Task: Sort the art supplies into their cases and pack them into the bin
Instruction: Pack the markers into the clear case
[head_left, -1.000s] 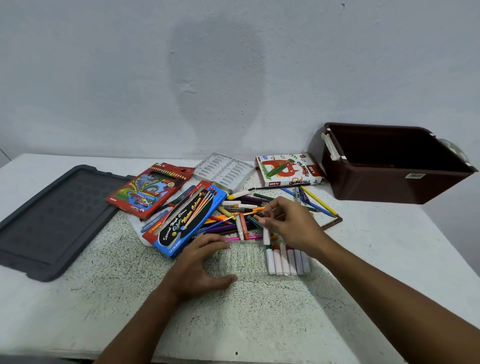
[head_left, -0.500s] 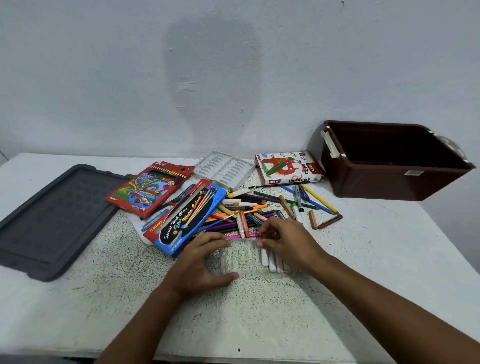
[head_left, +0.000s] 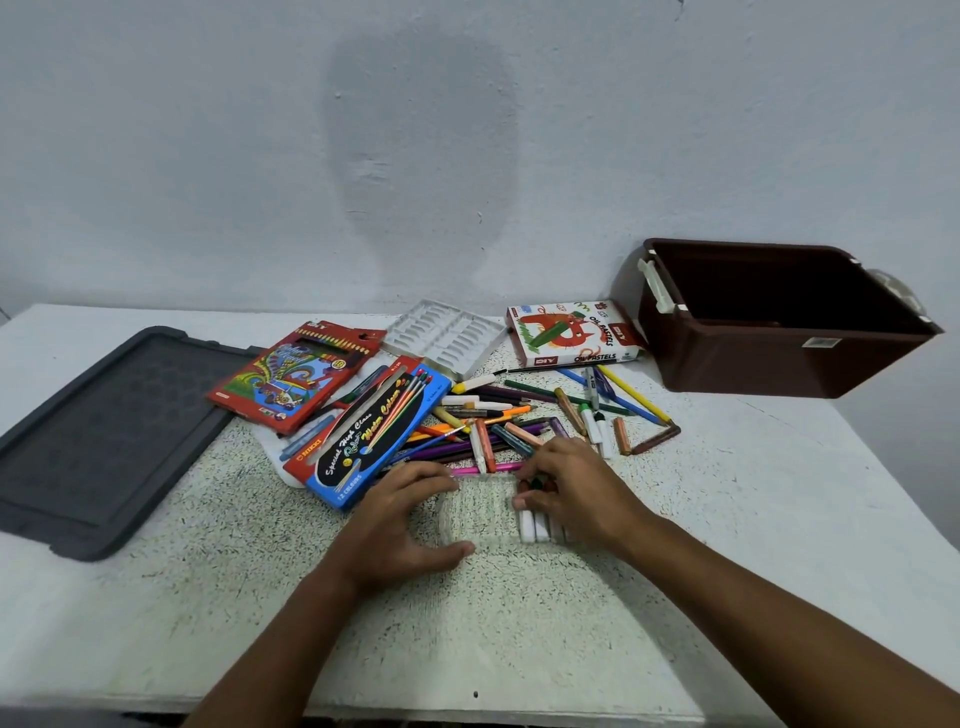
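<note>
Currently, item by item:

- Clear case (head_left: 480, 512), centre of the frame: your left hand (head_left: 400, 525) braces its left edge, fingers and thumb curled around it. Keep that hold so the case does not slide.
- Markers (head_left: 535, 525), white barrels in a row at the case's right end: your right hand (head_left: 576, 488) lies over them, fingertips bent onto their coloured caps; whether it pinches one, you cannot tell from here. Press each flat beside its neighbour before you fetch another.
- Loose pile of pencils and crayons (head_left: 519, 415), just above the case: take only matching markers from it.
- Blue box (head_left: 374, 436), red box (head_left: 296, 374), pastel box (head_left: 571, 335), white tray (head_left: 447, 335): unfilled, upper centre.
- Brown bin (head_left: 779, 358), upper right: holds no case yet.
</note>
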